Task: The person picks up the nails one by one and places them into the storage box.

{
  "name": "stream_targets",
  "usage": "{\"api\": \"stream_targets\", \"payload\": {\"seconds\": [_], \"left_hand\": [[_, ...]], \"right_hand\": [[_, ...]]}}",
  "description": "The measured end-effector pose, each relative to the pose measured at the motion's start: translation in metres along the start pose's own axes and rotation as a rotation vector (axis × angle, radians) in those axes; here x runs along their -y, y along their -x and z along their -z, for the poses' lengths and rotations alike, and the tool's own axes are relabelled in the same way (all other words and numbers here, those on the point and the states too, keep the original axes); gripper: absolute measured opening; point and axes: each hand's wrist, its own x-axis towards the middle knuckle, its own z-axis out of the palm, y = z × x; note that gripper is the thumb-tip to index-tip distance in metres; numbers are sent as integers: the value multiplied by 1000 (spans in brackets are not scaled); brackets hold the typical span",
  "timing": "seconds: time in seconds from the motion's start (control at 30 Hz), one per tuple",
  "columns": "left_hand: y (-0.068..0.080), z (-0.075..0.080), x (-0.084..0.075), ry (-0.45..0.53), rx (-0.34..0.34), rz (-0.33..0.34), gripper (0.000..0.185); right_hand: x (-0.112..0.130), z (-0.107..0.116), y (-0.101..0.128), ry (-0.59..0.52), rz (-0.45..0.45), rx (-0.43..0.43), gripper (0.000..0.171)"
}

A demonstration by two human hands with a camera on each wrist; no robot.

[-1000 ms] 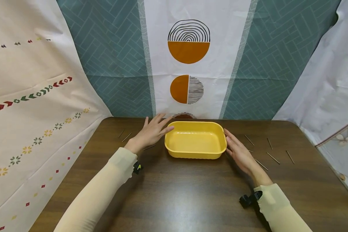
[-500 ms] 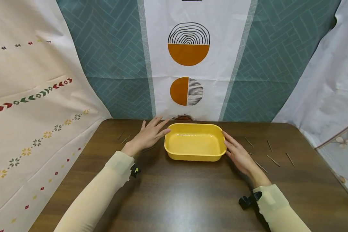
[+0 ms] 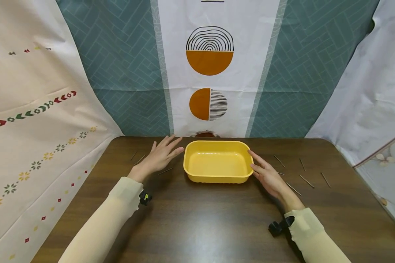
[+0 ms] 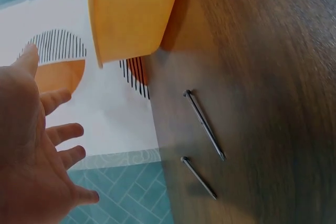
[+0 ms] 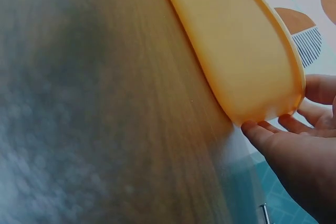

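Observation:
A yellow rectangular plastic tub (image 3: 217, 179) with rounded corners stands upright on the brown wooden table (image 3: 197, 219), with nothing inside. My left hand (image 3: 156, 159) hovers left of the tub, fingers straight and spread, touching nothing; the left wrist view shows a gap between that hand and the tub. At the tub's right end, my right hand (image 3: 270, 179) rests its fingertips against the wall and rim, as the right wrist view also shows. Below my left hand lie loose nails, among them a longer nail (image 4: 205, 124) and a shorter-looking nail (image 4: 199, 178).
Several more nails lie scattered on the right of the table, such as one nail (image 3: 307, 181) beyond my right hand. A patterned cloth (image 3: 210, 80) hangs along the table's back edge. Light cloth (image 3: 52, 146) drapes the left side, and white cloth (image 3: 375, 102) the right.
My left hand has drawn back leftward from the tub's left rim. My right hand stays at the right end, its fingers slightly more apart. The head view has shifted a little.

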Motion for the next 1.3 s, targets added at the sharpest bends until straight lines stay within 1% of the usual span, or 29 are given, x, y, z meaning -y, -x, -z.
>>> {"api": "stream_targets", "payload": {"seconds": [0.17,0.43,0.73,1.0,1.17,1.3], "left_hand": [[2,0,8,7,-2,2,66],[7,3,15,14,0,18,68],[9,5,23,56,13,1,66],[13,9,30,136,17,2,69],[16,10,36,188,6,0,69],[17,12,39,248,12,14,67]], "right_hand": [[0,0,1,1,-1,-3,64],[1,-1,0,5,-1,-6,63],[0,-1,0,8,3,2,62],[1,-1,1,7,-3,-5,61],[1,-1,1,21,0,-7,61],[1,-1,1,17,6,2,61]]}}
